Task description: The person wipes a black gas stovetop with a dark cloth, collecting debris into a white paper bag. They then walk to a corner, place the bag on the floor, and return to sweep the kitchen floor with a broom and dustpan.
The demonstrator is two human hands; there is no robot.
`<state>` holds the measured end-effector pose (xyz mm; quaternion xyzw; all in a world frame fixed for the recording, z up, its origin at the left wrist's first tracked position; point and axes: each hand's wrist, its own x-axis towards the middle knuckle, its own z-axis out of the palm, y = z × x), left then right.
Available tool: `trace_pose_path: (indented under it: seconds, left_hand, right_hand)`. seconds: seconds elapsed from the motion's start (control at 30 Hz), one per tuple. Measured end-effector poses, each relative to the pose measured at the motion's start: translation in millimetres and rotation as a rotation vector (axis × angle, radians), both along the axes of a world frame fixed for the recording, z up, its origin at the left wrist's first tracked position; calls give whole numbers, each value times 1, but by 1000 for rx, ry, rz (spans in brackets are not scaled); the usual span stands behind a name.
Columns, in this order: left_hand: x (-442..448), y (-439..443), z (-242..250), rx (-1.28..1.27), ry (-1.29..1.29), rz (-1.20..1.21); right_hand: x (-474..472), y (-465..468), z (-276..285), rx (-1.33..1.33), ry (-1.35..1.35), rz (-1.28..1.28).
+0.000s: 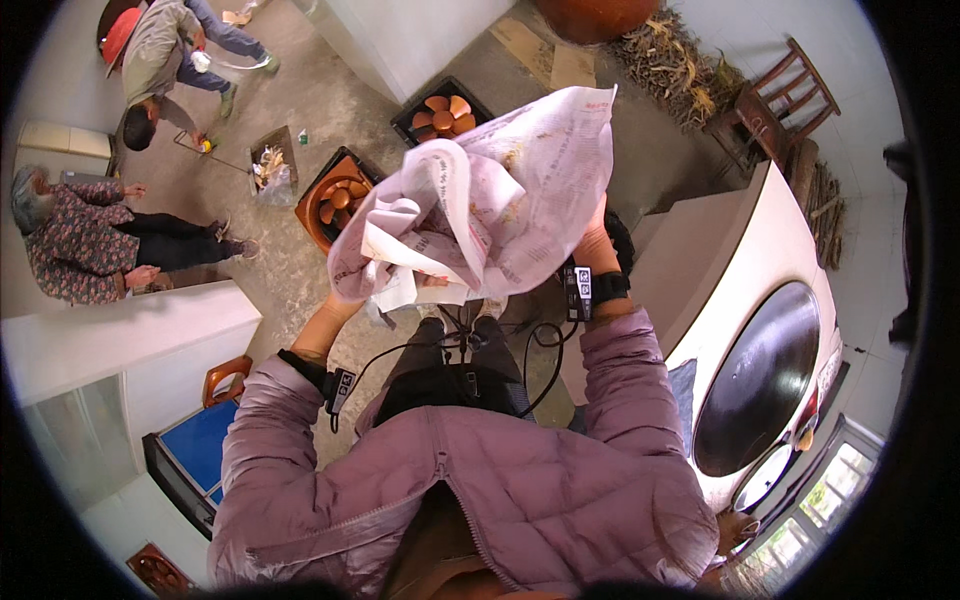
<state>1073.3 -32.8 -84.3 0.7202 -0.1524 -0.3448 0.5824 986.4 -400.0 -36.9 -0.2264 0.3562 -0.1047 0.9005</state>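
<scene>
A crumpled bundle of printed newspaper sheets (pixel 540 187) spreads out before my chest, high above the floor. Both of my hands hold it by its sides. My left hand (pixel 343 306) grips the lower left edge, and its fingers are hidden under the paper. On the other side my right hand (pixel 595 231) holds the right edge, with most of its fingers behind the sheet. Folded and curled layers lie in the middle of the bundle, while one wide sheet flares to the upper right. Each wrist wears a black strap with a small cabled device.
Two fan units with orange blades (pixel 444 118) (pixel 341 199) stand on the floor ahead. A carton of scraps (pixel 274 161) lies near a crouching person (pixel 161 67); another person (pixel 75 232) is at left. At right are a stove with a black wok lid (pixel 757 379), firewood and a wooden chair (pixel 780 112).
</scene>
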Motion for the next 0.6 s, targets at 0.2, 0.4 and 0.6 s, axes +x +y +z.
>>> trace_pose_path:
  seconds: [0.2,0.4,0.6]
  left_hand:
    - [7,-4,28,-605,79,108]
    - [8,-6,24,-469,-110,86]
    - [46,-33,6,-84,-492,15]
  right_hand:
    - [35,28,39,-2,-335,183]
    - [40,54,82,-257,-375,233]
    - [61,28,84,-322,-287,354]
